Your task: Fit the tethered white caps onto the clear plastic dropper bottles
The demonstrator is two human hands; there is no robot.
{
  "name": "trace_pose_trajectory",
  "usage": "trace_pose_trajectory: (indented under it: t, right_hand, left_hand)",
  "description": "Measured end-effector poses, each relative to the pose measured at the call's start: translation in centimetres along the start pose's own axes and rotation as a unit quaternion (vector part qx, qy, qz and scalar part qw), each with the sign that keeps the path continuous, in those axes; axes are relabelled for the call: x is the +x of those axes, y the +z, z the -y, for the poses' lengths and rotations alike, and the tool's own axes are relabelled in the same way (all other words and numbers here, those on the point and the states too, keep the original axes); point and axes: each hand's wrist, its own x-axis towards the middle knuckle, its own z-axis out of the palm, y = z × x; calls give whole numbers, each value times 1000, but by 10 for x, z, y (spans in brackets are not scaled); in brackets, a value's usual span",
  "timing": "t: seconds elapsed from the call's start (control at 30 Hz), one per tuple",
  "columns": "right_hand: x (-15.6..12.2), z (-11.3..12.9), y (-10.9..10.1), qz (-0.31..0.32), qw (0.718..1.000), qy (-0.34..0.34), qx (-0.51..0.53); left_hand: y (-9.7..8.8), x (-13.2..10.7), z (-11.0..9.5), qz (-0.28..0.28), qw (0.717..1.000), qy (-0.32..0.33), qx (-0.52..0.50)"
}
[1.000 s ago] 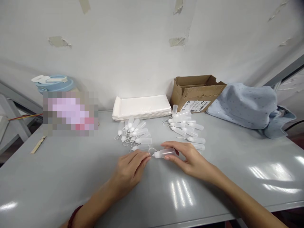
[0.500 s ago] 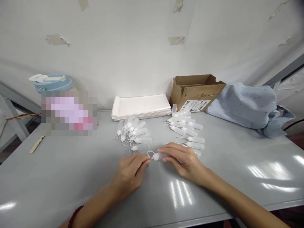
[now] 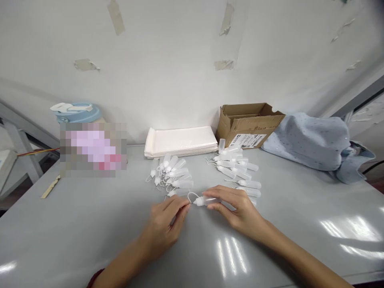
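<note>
A small translucent squeeze bottle (image 3: 210,200) lies sideways in my right hand (image 3: 237,206), thumb and fingers closed round its body. Its white nozzle points left. From its collar a thin white strap (image 3: 192,193) arches over to the fingertips of my left hand (image 3: 168,218), which are pinched together at the strap's end. Those fingertips hide whatever cap is on that end. Just beyond my left hand is a heap of similar bottles (image 3: 182,184) with looped straps. Behind my right hand lies a second group of bottles (image 3: 242,175), their straps hanging loose toward the left.
A stack of white padded envelopes (image 3: 181,140) rests against the wall, beside an open cardboard box (image 3: 255,124). Light blue cloth (image 3: 306,138) is bunched at the right. At the left are a blue-lidded container (image 3: 78,113), a blurred-out patch and a pale strip (image 3: 50,187).
The whole view has shifted, so everything sits slightly lower in the picture. The nozzle tip shows a little farther from my left fingertips. Both hands keep their grips.
</note>
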Motion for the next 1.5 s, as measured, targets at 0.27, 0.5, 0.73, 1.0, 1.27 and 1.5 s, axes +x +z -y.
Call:
trace_pose_trajectory:
  t: [0.27,0.5,0.73,1.0,1.27,1.5]
  right_hand:
    - [0,0,-1,46,999,16,12]
    - [-2,-4,2,56,998,2,-8]
    - [1,-8,-4,89,990,44,-98]
    - [7,-25,-45,12,971,134,-196]
    - [-1,-35,-89,79,919,278,-267]
    - [-7,-45,-102,154,887,352,-257]
  left_hand:
    - [0,-3,-3,35,999,17,-28]
    - [-2,-4,-1,75,997,30,6]
    - [-11,3,18,28,994,48,91]
    - [-27,10,38,-44,977,-84,193]
    - [-17,9,34,-60,977,-43,199]
    - [-2,7,21,90,977,85,175]
